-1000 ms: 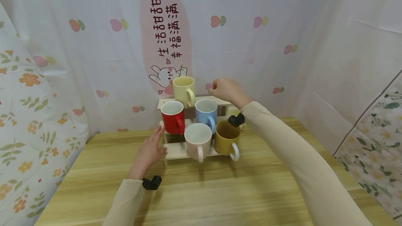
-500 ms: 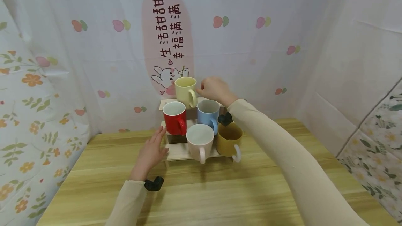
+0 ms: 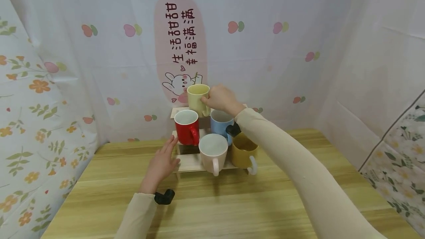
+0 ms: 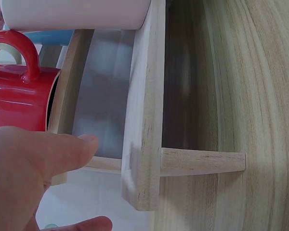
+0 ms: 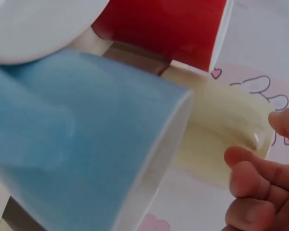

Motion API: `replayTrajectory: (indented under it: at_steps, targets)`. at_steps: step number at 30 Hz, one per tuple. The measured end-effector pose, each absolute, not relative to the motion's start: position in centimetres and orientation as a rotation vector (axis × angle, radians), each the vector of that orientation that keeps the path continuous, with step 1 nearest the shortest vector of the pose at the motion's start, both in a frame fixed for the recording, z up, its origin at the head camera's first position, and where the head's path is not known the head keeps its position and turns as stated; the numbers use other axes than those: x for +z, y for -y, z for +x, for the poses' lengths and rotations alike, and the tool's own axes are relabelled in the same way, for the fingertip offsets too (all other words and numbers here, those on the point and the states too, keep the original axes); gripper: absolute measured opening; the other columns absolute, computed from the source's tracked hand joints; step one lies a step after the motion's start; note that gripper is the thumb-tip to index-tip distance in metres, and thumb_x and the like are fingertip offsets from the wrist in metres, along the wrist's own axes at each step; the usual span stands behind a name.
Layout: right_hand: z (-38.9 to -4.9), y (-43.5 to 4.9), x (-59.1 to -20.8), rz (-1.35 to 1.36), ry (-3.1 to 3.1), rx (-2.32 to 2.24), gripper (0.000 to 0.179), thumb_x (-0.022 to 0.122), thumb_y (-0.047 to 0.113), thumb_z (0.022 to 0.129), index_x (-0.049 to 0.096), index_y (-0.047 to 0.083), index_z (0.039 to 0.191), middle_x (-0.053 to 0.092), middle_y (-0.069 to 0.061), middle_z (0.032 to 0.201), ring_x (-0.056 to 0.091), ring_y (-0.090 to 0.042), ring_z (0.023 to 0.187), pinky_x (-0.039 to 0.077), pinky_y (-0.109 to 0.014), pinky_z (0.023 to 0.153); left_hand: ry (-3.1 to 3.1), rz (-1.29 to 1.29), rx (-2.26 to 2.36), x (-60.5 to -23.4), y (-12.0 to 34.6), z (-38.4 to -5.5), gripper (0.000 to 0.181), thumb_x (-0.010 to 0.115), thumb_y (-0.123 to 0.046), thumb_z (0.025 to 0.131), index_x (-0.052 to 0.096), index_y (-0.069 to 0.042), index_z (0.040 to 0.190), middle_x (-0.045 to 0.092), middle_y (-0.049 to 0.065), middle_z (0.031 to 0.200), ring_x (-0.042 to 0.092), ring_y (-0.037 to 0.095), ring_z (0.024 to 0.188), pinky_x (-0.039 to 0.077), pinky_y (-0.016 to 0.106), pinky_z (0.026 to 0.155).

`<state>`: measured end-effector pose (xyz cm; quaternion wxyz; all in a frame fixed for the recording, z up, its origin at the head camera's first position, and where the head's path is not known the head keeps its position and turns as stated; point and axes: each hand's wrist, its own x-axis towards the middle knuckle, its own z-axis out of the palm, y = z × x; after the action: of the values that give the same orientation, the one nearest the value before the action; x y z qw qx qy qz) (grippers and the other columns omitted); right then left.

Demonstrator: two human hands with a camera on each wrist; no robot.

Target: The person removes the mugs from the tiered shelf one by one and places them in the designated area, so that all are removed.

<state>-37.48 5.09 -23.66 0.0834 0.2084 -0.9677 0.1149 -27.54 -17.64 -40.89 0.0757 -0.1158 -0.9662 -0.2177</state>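
On the top shelf of a small wooden stepped rack [image 3: 188, 163] stands a pale yellow mug [image 3: 196, 100]. My right hand [image 3: 221, 99] is at its handle side; in the right wrist view the thumb and curled fingers [image 5: 253, 180] stand apart near the mug's rim. Below are a red mug [image 3: 186, 128] and a light blue mug [image 3: 220, 119] on the middle shelf. A pale pink mug [image 3: 213, 154] and a mustard mug [image 3: 243, 154] occupy the lowest shelf. My left hand [image 3: 161, 163] lies at the rack's left end, fingers extended beside the red mug.
The rack stands on a wood-grain table [image 3: 212, 209] in front of a printed curtain [image 3: 265, 58]. My right forearm [image 3: 282, 143] passes over the rack's right end and hides part of it. Floral cloth [image 3: 36, 128] hangs at the left.
My right hand has moved left from beyond the blue mug to the pale yellow mug's handle side. The left hand stays at the rack's end. The head view has shifted slightly.
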Motion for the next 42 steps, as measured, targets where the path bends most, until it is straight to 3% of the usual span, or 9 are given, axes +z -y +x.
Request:
replayTrajectory:
  at_steps: [11,17,19,26,34,38,42]
  targets:
    - [-37.6,-3.7,-24.5,0.571,2.88,0.256,0.036,0.052,0.027,0.093,0.051,0.01,0.061,0.045,-0.001,0.059,0.045,-0.017,0.06,0.036,-0.026,0.052,2.868,-0.378,-0.677,-40.8,17.9,-27.4,0.074,0.066,-0.017,0.088,0.028,-0.01,0.15,0.024,0.011,0.158,0.044,0.045,0.129,0.038,0.065,0.098]
    - [-37.5,-3.4,-25.4,0.548,2.797,0.372,0.021,0.055,0.023,0.092,0.065,0.006,0.087,0.058,-0.004,0.068,0.052,-0.021,0.068,0.039,-0.038,0.068,2.865,-0.378,-0.652,-40.9,18.2,-27.4,0.074,0.067,-0.018,0.088,0.029,-0.011,0.15,0.025,0.01,0.158,0.046,0.05,0.123,0.043,0.064,0.091]
    - [-37.4,-3.3,-25.7,0.556,2.775,0.421,0.018,0.055,0.021,0.092,0.064,0.006,0.089,0.06,-0.005,0.07,0.052,-0.021,0.069,0.037,-0.038,0.071,2.861,-0.376,-0.645,-41.0,18.3,-27.4,0.074,0.067,-0.018,0.087,0.03,-0.011,0.15,0.025,0.01,0.157,0.048,0.051,0.121,0.045,0.064,0.09]
    - [-37.0,-3.3,-26.2,0.537,2.712,0.456,0.026,0.05,0.016,0.092,0.054,0.007,0.069,0.052,-0.004,0.062,0.049,-0.02,0.061,0.033,-0.028,0.063,2.844,-0.393,-0.665,-41.1,18.3,-27.3,0.073,0.068,-0.017,0.086,0.031,-0.01,0.149,0.027,0.01,0.157,0.048,0.05,0.121,0.043,0.065,0.09]
    - [-36.5,-4.0,-26.1,0.459,2.67,0.494,0.028,0.049,0.024,0.098,0.061,0.004,0.083,0.062,-0.009,0.071,0.054,-0.021,0.064,0.04,-0.03,0.063,2.854,-0.397,-0.66,-41.1,17.9,-27.3,0.074,0.068,-0.018,0.086,0.03,-0.011,0.15,0.026,0.01,0.157,0.048,0.049,0.123,0.044,0.065,0.089]
    - [-36.4,-4.6,-25.7,0.479,2.595,0.566,0.027,0.049,0.022,0.098,0.061,0.003,0.083,0.058,-0.008,0.068,0.051,-0.019,0.061,0.039,-0.024,0.053,2.863,-0.388,-0.671,-41.1,17.7,-27.3,0.075,0.067,-0.018,0.087,0.029,-0.011,0.15,0.025,0.009,0.158,0.049,0.046,0.123,0.046,0.062,0.087]
    - [-36.3,-5.4,-25.1,0.484,2.558,0.593,0.027,0.049,0.022,0.097,0.061,0.002,0.083,0.057,-0.008,0.068,0.05,-0.019,0.061,0.039,-0.024,0.053,2.858,-0.378,-0.686,-41.0,17.6,-27.3,0.074,0.067,-0.017,0.086,0.029,-0.01,0.15,0.024,0.009,0.158,0.048,0.043,0.125,0.048,0.059,0.087]
